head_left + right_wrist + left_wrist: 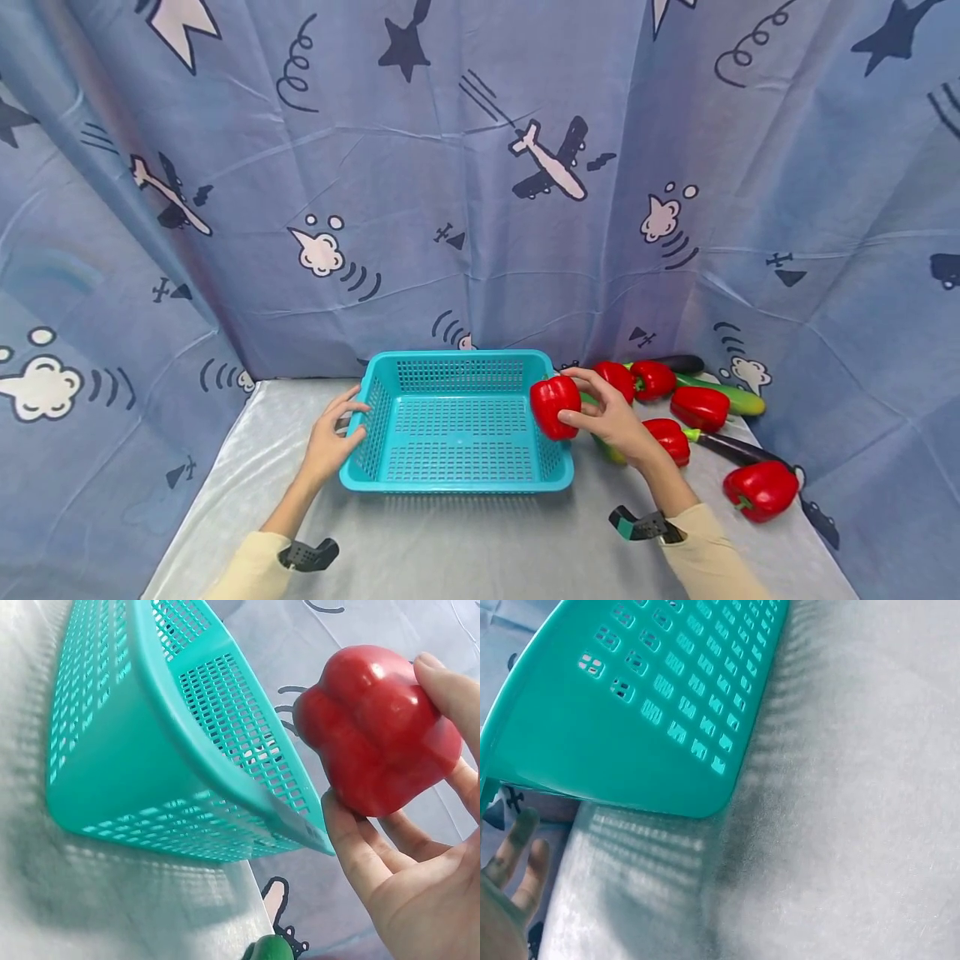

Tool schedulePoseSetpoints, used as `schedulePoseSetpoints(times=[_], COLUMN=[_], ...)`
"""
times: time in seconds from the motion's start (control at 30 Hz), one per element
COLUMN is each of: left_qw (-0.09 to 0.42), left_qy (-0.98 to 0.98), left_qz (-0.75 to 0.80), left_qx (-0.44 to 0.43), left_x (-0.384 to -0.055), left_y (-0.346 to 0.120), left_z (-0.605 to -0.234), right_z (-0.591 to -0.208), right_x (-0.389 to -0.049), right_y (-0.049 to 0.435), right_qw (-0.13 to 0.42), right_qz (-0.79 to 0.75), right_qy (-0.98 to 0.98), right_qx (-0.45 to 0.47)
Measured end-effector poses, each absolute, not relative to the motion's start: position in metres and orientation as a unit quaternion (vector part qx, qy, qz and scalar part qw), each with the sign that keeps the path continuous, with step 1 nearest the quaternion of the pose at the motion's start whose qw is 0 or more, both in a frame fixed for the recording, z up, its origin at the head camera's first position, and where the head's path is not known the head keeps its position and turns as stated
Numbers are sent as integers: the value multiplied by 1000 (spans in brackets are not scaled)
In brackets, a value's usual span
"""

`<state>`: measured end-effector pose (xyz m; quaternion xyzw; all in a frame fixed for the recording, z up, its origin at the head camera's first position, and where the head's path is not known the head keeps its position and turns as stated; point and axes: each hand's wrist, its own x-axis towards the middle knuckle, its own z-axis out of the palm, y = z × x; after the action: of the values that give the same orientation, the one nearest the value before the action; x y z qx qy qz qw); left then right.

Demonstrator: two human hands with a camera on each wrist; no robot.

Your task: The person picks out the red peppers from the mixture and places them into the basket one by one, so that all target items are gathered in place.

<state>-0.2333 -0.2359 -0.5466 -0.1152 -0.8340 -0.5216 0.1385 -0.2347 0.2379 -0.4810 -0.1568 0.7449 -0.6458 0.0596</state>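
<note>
A turquoise plastic basket (459, 486) with slotted walls stands on the table, its inside bare. My left hand (337, 433) is at its left rim, fingers loosely bent and thumb apart from them; whether the fingertips press the rim is hard to tell. In the left wrist view, two fingers (531, 877) extend beside the basket's end, and the thumb is out of view. My right hand (611, 417) pinches a red bell pepper (555, 407) between thumb and fingers, above the basket's right rim. The right wrist view shows the pepper (379, 731) clear of the rim.
Several more red bell peppers (761, 492) lie right of the basket, among eggplants (731, 450) and green cucumber-like vegetables (738, 400). A blue patterned curtain (465, 208) hangs behind and at both sides of the pale cloth-covered table (465, 550).
</note>
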Motion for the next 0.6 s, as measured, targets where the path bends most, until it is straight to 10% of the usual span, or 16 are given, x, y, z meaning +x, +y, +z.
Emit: schedulePoseSetpoints(times=[0.6], left_qw=[129], left_qy=[-841], left_qz=[-515], left_qx=[-101], left_x=[-234], left_y=[-238], left_z=[-546], right_z=[-474], right_x=[-252], right_y=[177], right_qw=[73], right_qz=[-640], right_qy=[749], right_qx=[-151])
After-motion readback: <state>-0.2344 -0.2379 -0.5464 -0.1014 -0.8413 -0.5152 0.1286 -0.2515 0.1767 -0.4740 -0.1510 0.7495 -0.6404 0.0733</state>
